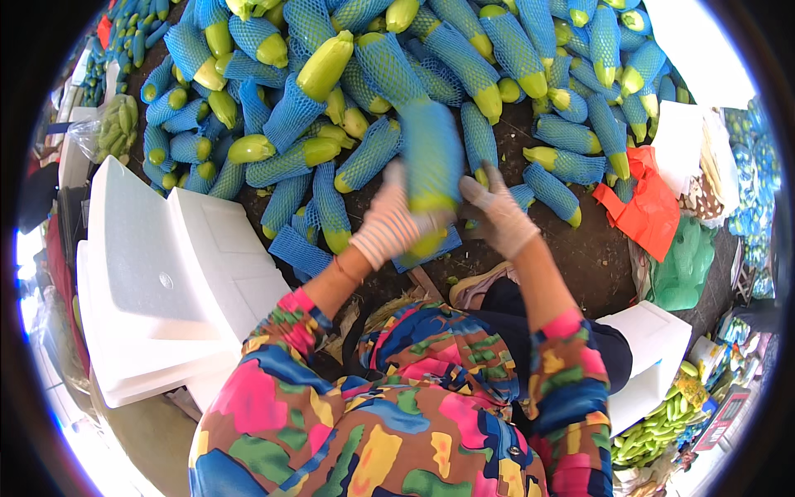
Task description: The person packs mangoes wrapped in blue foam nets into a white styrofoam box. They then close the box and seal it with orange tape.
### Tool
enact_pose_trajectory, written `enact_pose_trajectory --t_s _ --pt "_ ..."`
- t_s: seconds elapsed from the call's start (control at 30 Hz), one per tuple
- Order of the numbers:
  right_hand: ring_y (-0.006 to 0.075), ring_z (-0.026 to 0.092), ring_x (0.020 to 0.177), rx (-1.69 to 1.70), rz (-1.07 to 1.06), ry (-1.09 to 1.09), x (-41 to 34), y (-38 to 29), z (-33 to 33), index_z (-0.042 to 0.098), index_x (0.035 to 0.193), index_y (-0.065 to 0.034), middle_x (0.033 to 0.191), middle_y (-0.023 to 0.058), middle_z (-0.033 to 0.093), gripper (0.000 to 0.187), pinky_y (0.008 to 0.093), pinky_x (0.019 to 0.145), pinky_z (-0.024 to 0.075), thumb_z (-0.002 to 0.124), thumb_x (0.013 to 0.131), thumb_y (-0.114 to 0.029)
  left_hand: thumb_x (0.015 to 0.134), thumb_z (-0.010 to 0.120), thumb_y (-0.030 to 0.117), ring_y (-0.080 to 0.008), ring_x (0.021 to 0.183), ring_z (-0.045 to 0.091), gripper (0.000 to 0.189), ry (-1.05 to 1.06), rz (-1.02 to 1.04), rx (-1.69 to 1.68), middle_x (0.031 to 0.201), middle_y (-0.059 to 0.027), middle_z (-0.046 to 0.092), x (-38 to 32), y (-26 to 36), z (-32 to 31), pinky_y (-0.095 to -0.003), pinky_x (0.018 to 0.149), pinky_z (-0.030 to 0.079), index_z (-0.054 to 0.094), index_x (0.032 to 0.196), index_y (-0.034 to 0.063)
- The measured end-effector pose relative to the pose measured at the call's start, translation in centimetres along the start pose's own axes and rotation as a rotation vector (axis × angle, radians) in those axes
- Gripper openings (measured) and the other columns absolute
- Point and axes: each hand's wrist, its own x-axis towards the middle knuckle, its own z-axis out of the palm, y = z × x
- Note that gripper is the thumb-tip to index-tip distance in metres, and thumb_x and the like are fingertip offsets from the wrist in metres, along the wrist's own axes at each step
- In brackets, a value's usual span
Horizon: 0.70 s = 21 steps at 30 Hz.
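Observation:
A green squash in a blue foam net sleeve (431, 155), blurred by motion, stands out between my gloved hands in front of me. My left hand (394, 217), in a striped glove, is closed around its lower end; another green squash end (425, 245) shows just below. My right hand (494, 208), also gloved, is beside it with fingers apart and nothing in them. Many netted squashes lie heaped beyond both hands, among them a bare-topped one (326, 65). Loose blue foam net sleeves (299, 251) lie near my left wrist.
White foam boxes (217, 248) stand at the left, and another white foam box (649, 338) is by my right knee. A red plastic bag (646, 205) and a green bag (683, 267) lie at the right. A clear bag of green vegetables (118, 127) sits at the upper left.

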Motion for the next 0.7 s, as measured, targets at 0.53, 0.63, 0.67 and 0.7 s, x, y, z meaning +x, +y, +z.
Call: enact_pose_trajectory --t_s 0.53,0.63,0.67,0.7 --pt "0.0309 0.062 0.099 1.067 -0.250 0.030 -11.0 -0.5 -8.9 0.052 0.123 -0.0009 0.112 0.0164 0.063 0.057 0.0467 0.089 0.0507 0.071 0.080 -0.034 0.073 0.061 0.027 -0.0180 0.094 0.058 0.058 -0.377 -0.374 -0.382 0.104 -0.0071 0.061 0.3 -8.4 -3.1 -0.0308 0.083 0.046 0.052 0.125 0.0041" --pt "0.0278 0.064 0.096 1.105 -0.233 0.070 -15.0 0.6 -8.8 0.053 0.123 -0.0025 0.110 0.0148 0.065 0.059 0.0435 0.088 0.0514 0.071 0.079 -0.036 0.046 0.074 0.010 -0.0206 0.093 0.058 0.081 -0.514 0.207 0.332 0.108 -0.0069 0.060 -0.6 2.0 -1.5 -0.0338 0.086 0.047 0.051 0.123 0.0030" --pt "0.0266 0.065 0.096 1.138 -0.283 -0.021 -16.1 1.1 -8.9 0.053 0.124 -0.0026 0.110 0.0141 0.065 0.059 0.0430 0.088 0.0514 0.072 0.079 -0.036 0.040 0.078 0.011 -0.0205 0.097 0.057 0.087 -0.569 0.441 0.329 0.109 -0.0080 0.060 -0.4 6.3 -0.3 -0.0363 0.089 0.047 0.051 0.123 0.0028" --pt "0.0266 0.064 0.097 1.172 -0.372 -0.153 -17.3 1.8 -9.2 0.052 0.125 -0.0020 0.112 0.0142 0.065 0.059 0.0427 0.089 0.0509 0.072 0.079 -0.033 0.051 0.075 0.012 -0.0250 0.102 0.056 0.073 -0.617 0.735 0.276 0.113 -0.0103 0.058 -0.1 10.7 1.3 -0.0393 0.091 0.045 0.052 0.119 0.0038"
